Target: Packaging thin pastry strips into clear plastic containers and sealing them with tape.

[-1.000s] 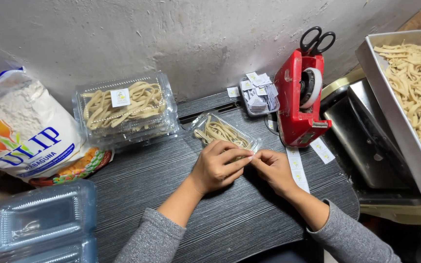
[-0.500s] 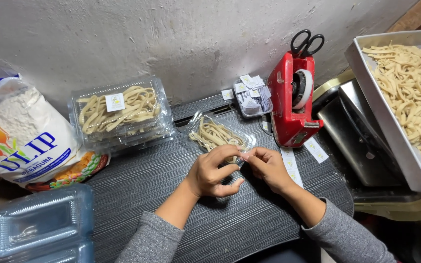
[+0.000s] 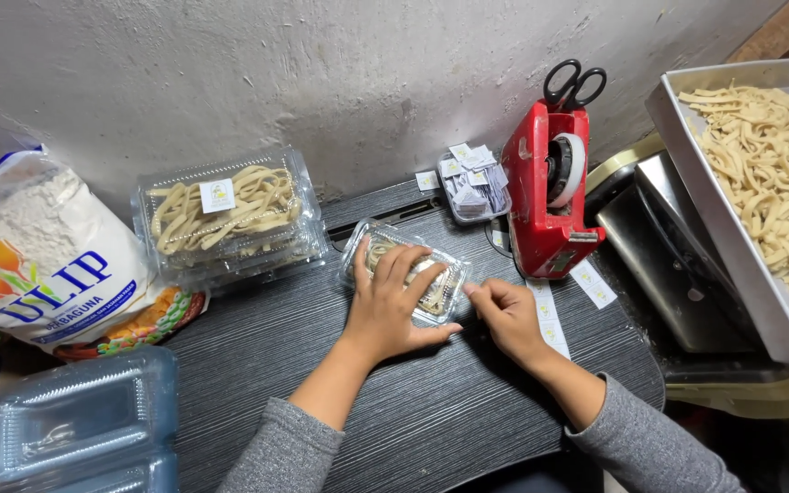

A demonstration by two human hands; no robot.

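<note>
A small clear plastic box (image 3: 443, 290) filled with pale dough sticks lies on the dark table (image 3: 257, 365). My left hand (image 3: 393, 306) rests flat on its lid, fingers spread over it. My right hand (image 3: 507, 315) presses its fingertips against the box's right edge, fingers pinched together; whether something small sits between them I cannot tell.
Larger filled clear boxes (image 3: 227, 215) stand at the back left beside a white flour bag (image 3: 34, 251). Empty clear boxes (image 3: 75, 424) lie bottom left. A red tape dispenser (image 3: 550, 196) with scissors (image 3: 573, 85), a tub of labels (image 3: 472, 178), and a metal tray of dough sticks (image 3: 764, 173) stand right.
Both hands moved from the table in front of the small box onto it. My left hand opened from a pinch and now lies flat over the lid.
</note>
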